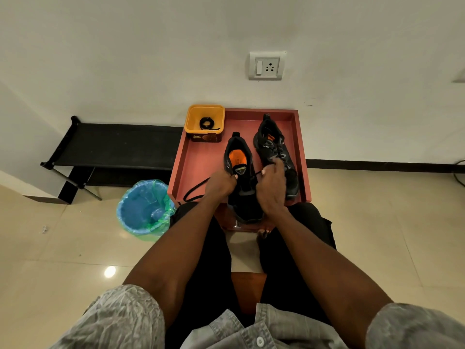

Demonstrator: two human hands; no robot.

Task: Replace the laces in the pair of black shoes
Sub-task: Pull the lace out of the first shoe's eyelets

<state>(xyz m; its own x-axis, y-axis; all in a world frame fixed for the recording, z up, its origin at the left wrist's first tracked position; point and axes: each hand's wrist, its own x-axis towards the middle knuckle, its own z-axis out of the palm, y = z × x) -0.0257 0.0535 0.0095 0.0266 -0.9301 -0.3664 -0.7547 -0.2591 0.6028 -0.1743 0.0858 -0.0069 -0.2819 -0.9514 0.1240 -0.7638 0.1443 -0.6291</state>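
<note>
On the red-brown wooden table with a raised rim [198, 157] stand two black mesh-and-synthetic sports shoes. The nearer black shoe with the bright orange insole [239, 172] sits at the table's front edge, its toe toward the person. The left hand [220, 183] pinches one run of a black woven cord lace [193, 191], which loops off to the left over the table, while the right hand [273, 183] curls its fingers around the other end just above the shoe's eyelets. The second black shoe [274, 152], still laced, lies just beside it on the right and carries small white lettering on its side, too small to read fully. At the table's far left corner sits a square yellow plastic tub [192, 122] with a brown printed label reading "Amul"; a coiled black lace [206, 123] lies inside it. A blue plastic bin lined with a green bag [144, 210] stands on the glossy beige tiled floor [75, 248], left of the table.
</note>
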